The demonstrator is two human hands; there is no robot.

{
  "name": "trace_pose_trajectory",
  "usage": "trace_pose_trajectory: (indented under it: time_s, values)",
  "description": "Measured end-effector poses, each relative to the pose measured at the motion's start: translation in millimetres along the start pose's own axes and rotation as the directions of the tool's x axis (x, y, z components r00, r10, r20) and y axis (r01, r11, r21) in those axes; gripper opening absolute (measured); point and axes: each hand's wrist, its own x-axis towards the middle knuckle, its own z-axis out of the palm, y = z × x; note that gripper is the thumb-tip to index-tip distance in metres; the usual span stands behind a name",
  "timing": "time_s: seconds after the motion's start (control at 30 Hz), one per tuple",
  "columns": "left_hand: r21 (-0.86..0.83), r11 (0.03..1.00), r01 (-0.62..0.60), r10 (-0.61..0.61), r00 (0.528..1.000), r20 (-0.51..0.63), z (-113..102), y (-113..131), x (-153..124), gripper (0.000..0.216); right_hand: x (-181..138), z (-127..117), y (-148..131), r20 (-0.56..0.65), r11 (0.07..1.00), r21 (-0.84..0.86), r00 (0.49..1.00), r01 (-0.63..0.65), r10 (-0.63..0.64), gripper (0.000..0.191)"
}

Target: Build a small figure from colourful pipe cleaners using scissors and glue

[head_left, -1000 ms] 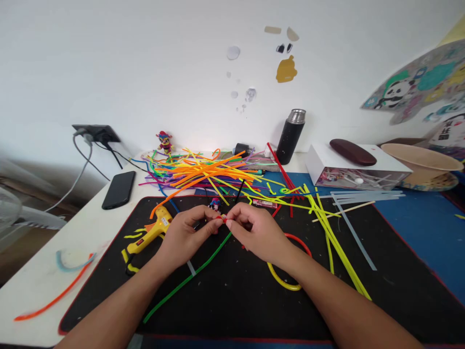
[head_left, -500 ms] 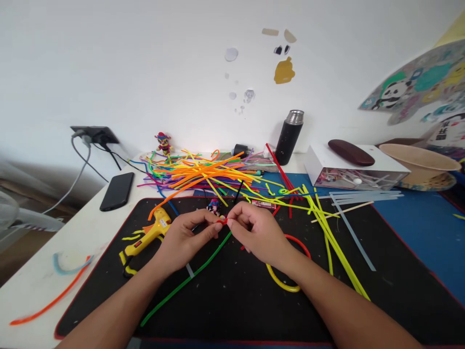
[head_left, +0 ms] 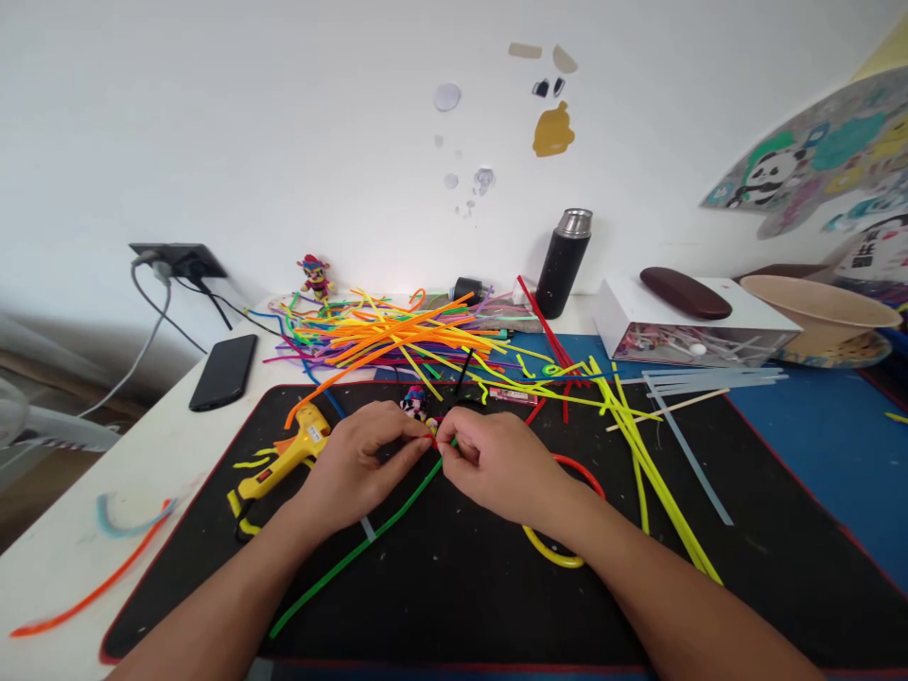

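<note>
The left hand [head_left: 355,465] and right hand [head_left: 497,465] are pinching a red pipe cleaner [head_left: 434,441] over the black mat [head_left: 461,591], seemingly twisting it, needing a steady fingertip grip next.

Glue gun [head_left: 284,459] on mat [head_left: 461,586], left of left hand [head_left: 361,463]; phone [head_left: 222,371] behind-left; flask [head_left: 563,265] right of stick pile [head_left: 397,333].

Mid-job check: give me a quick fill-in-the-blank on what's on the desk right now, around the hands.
1. The left hand and right hand pinch a small red piece over the ___ mat.
2. The glue gun beside the left hand is ___.
3. The long pipe cleaner lying between the forearms is ___.
4. The phone lies off the mat, on the ___ hand's side.
Missing words: black; yellow; green; left.
</note>
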Motion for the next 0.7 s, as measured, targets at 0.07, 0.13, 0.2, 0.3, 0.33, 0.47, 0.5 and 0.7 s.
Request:
trace_pose_trajectory:
  time_s: [0.07,0.13,0.2,0.3,0.33,0.47,0.5,0.7]
  values:
    - [-0.011,1.000,0.026,-0.026,1.000,-0.002,0.1,-0.4,-0.4,0.013,0.6,1.0,0.8,0.000,0.998,0.051,1.000,-0.027,0.028,0.007]
    - [-0.065,0.993,0.095,-0.096,0.995,-0.001,0.1,0.6,-0.8,0.015,1.0,1.2,1.4,-0.005,0.988,0.145,0.998,-0.054,0.055,0.006]
    - [-0.133,0.977,0.169,-0.169,0.986,0.005,0.1,2.2,-1.0,0.019,1.1,0.8,1.4,-0.003,0.967,0.245,0.997,-0.070,0.073,0.005]
    - [-0.228,0.942,0.245,-0.249,0.968,0.012,0.3,3.9,-1.0,0.026,1.0,-0.1,0.9,0.015,0.930,0.353,0.995,-0.101,0.102,0.008]
    - [-0.254,0.931,0.261,-0.267,0.964,0.010,0.4,4.0,-0.9,0.027,0.9,-0.3,0.7,0.019,0.922,0.370,0.994,-0.111,0.112,0.009]
    - [-0.323,0.900,0.291,-0.310,0.951,-0.007,1.2,2.8,-0.9,0.029,0.8,0.4,0.4,0.028,0.902,0.407,0.989,-0.143,0.144,0.009]
    - [-0.331,0.897,0.295,-0.315,0.949,-0.007,1.6,2.5,-1.1,0.029,0.9,0.8,0.4,0.030,0.897,0.416,0.989,-0.147,0.147,0.010]
    - [-0.322,0.893,0.315,-0.320,0.947,0.040,4.4,1.9,-2.3,0.029,1.5,1.4,-0.1,0.012,0.891,0.429,0.987,-0.147,0.157,0.009]
